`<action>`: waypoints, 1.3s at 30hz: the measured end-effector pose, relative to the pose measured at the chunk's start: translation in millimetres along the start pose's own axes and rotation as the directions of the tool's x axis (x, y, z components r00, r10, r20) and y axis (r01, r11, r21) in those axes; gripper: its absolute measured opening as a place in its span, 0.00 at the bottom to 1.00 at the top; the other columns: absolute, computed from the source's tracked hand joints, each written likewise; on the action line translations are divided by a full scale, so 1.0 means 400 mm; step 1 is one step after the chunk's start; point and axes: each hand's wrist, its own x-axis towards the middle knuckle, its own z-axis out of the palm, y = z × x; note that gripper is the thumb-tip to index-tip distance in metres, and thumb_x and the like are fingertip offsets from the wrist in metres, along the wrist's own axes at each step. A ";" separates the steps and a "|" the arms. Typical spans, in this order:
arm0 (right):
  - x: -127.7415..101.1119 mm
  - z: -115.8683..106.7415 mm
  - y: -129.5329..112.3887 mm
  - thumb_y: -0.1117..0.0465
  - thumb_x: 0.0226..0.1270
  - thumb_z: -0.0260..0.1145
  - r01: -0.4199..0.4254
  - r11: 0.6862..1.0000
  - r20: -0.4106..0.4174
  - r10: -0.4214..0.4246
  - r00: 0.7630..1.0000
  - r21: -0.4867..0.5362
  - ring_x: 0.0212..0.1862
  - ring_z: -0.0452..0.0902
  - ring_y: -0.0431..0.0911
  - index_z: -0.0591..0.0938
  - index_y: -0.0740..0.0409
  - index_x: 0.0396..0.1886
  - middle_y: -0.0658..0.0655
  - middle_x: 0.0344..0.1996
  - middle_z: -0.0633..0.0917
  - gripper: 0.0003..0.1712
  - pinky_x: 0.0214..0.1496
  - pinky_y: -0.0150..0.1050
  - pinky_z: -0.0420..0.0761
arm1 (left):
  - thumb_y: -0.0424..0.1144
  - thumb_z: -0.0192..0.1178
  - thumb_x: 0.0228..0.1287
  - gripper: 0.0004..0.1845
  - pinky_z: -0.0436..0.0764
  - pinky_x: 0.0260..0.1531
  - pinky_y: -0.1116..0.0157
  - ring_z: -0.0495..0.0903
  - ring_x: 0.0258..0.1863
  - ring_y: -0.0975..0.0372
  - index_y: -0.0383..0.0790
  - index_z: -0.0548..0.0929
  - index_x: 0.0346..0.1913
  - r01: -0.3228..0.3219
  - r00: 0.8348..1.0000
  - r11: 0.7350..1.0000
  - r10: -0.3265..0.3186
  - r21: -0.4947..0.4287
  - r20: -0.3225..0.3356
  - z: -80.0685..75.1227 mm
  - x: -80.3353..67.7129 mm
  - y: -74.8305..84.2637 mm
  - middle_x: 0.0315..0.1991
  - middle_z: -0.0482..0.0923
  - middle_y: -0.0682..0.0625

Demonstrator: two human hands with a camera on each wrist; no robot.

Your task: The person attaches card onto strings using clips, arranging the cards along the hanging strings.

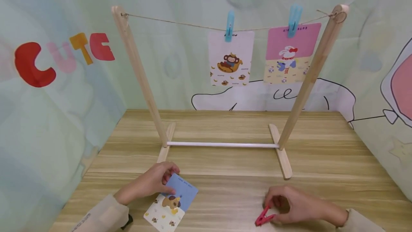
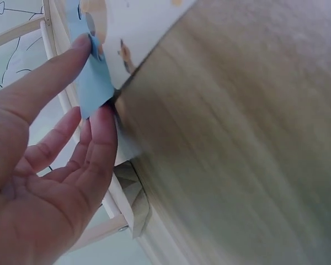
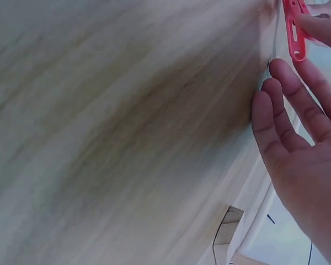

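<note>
My left hand (image 1: 157,180) pinches a blue and white card (image 1: 177,201) by its upper left edge, thumb on the printed face. The card shows a brown dog and slants over the front of the table; in the left wrist view the card (image 2: 102,72) sits between thumb and fingers. Across from it, my right hand (image 1: 294,203) holds a red clothespin (image 1: 264,217) between thumb and fingers, low over the table. The right wrist view has this clothespin (image 3: 295,33) at the top right, with the other fingers stretched below it.
A wooden rack with a left post (image 1: 140,71), a right post (image 1: 313,71) and a white crossbar (image 1: 222,144) stands on the table (image 1: 225,167). Along its twine (image 1: 177,22), blue clothespins hold a monkey card (image 1: 230,60) and a pink and yellow card (image 1: 273,51).
</note>
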 end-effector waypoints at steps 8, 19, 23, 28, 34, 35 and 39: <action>0.004 -0.012 0.004 0.77 0.56 0.71 0.013 0.966 -0.035 -0.004 0.999 0.257 0.36 0.81 0.48 0.80 0.62 0.46 0.61 0.36 0.84 0.19 0.37 0.39 0.84 | 0.32 0.79 0.48 0.28 0.82 0.31 0.69 0.77 0.31 0.62 0.28 0.77 0.51 0.027 1.000 0.997 -0.028 -0.069 -0.007 -0.004 0.005 -0.025 0.34 0.77 0.47; 0.002 -0.026 0.001 0.82 0.53 0.67 -0.123 0.864 -0.021 0.153 0.988 0.489 0.39 0.80 0.41 0.78 0.71 0.43 0.75 0.36 0.80 0.17 0.43 0.37 0.84 | 0.30 0.75 0.53 0.28 0.84 0.33 0.67 0.81 0.30 0.62 0.25 0.74 0.54 0.005 1.000 0.963 0.002 -0.269 0.026 -0.002 -0.001 -0.049 0.40 0.80 0.40; 0.005 -0.030 -0.001 0.83 0.53 0.66 -0.118 0.856 -0.028 0.153 0.988 0.503 0.39 0.80 0.40 0.78 0.72 0.42 0.75 0.35 0.80 0.16 0.43 0.37 0.84 | 0.30 0.75 0.54 0.29 0.79 0.29 0.71 0.77 0.27 0.65 0.24 0.73 0.56 0.031 1.000 0.950 -0.028 -0.311 0.014 -0.006 -0.004 -0.049 0.39 0.80 0.40; 0.007 -0.034 -0.001 0.83 0.54 0.66 -0.084 0.856 -0.037 0.119 0.992 0.511 0.39 0.81 0.41 0.77 0.72 0.42 0.73 0.35 0.82 0.16 0.41 0.38 0.85 | 0.30 0.73 0.56 0.28 0.79 0.28 0.72 0.79 0.26 0.64 0.23 0.73 0.56 0.052 0.999 0.933 -0.046 -0.357 0.026 -0.015 -0.005 -0.044 0.38 0.81 0.40; 0.008 -0.035 0.003 0.81 0.55 0.66 -0.099 0.844 -0.034 0.137 0.990 0.527 0.39 0.81 0.44 0.78 0.72 0.43 0.72 0.37 0.82 0.15 0.42 0.38 0.85 | 0.30 0.72 0.59 0.26 0.82 0.31 0.71 0.82 0.27 0.64 0.19 0.74 0.55 0.074 0.997 0.918 -0.067 -0.389 0.033 -0.026 -0.002 -0.041 0.38 0.81 0.43; 0.009 -0.036 0.004 0.81 0.56 0.66 -0.102 0.842 -0.033 0.140 0.990 0.531 0.39 0.81 0.44 0.78 0.72 0.44 0.73 0.37 0.82 0.15 0.43 0.39 0.85 | 0.30 0.72 0.59 0.25 0.82 0.30 0.72 0.81 0.26 0.66 0.19 0.74 0.54 0.078 0.997 0.919 -0.072 -0.387 0.029 -0.027 -0.001 -0.040 0.38 0.81 0.44; 0.020 -0.042 0.004 0.82 0.56 0.66 -0.066 0.862 -0.054 0.108 0.993 0.502 0.40 0.81 0.42 0.78 0.72 0.44 0.72 0.36 0.82 0.16 0.42 0.40 0.85 | 0.32 0.72 0.59 0.20 0.78 0.28 0.74 0.75 0.23 0.70 0.23 0.78 0.49 0.082 0.996 0.929 -0.088 -0.362 0.002 -0.035 -0.002 -0.036 0.35 0.82 0.45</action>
